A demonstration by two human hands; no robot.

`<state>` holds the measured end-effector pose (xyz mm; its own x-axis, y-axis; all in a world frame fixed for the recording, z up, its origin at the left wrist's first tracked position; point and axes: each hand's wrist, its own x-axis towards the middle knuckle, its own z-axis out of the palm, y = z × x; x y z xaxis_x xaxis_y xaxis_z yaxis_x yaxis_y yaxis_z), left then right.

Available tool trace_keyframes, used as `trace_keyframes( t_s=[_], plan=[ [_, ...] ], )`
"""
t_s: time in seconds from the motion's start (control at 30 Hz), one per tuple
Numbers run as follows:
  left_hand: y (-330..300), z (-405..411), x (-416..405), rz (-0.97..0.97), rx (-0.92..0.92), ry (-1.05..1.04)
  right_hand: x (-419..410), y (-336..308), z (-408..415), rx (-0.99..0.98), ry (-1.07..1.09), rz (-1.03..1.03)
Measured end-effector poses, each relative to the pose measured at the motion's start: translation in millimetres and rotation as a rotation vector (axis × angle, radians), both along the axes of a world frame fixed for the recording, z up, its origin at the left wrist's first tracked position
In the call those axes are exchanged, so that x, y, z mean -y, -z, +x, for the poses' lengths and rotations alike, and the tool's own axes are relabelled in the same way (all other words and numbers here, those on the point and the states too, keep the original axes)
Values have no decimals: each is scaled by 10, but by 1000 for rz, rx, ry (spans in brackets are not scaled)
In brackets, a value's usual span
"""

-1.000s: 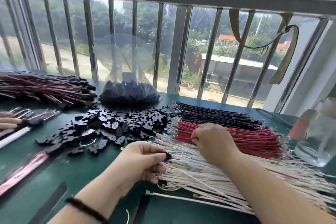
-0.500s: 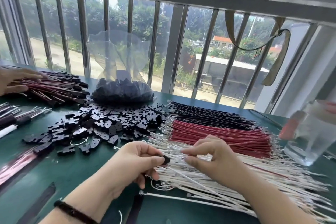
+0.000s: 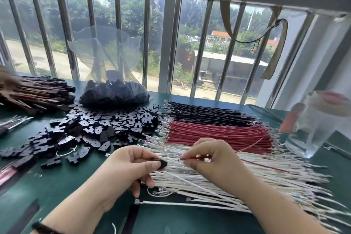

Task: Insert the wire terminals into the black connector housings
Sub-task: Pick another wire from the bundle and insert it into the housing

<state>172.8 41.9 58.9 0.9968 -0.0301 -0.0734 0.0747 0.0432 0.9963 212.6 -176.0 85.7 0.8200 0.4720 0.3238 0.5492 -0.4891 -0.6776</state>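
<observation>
My left hand (image 3: 131, 167) pinches a black connector housing (image 3: 162, 163) between thumb and forefinger above the white wires (image 3: 218, 186). My right hand (image 3: 210, 159) pinches a red wire (image 3: 254, 143) near its metal terminal end, whose tip points left at the housing with a small gap between them. The red wire trails right, back over the red wire bundle (image 3: 218, 133). Black wires (image 3: 205, 115) lie behind the red ones. A loose heap of black housings (image 3: 98, 131) covers the table to the left.
A clear bag of black housings (image 3: 114, 95) stands behind the heap. Finished harnesses (image 3: 38, 95) lie at far left, where another person's hand (image 3: 7, 80) shows. A clear plastic bottle (image 3: 315, 125) stands at the right. Window bars run along the green table's (image 3: 57, 182) far edge.
My right hand lifted one red wire out of the red bundle and brought its terminal end leftward, close to the housing held in my left hand.
</observation>
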Motion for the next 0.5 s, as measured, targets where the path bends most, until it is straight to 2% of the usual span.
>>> trace_keyframes(
  t_s=[0.23,0.5],
  plan=[
    [27,2,-7,7,-26,10,15,32,-11,32,-1,-66],
    [-26,24,11,12,-21,-16,-11,29,0,93,18,-44]
  ],
)
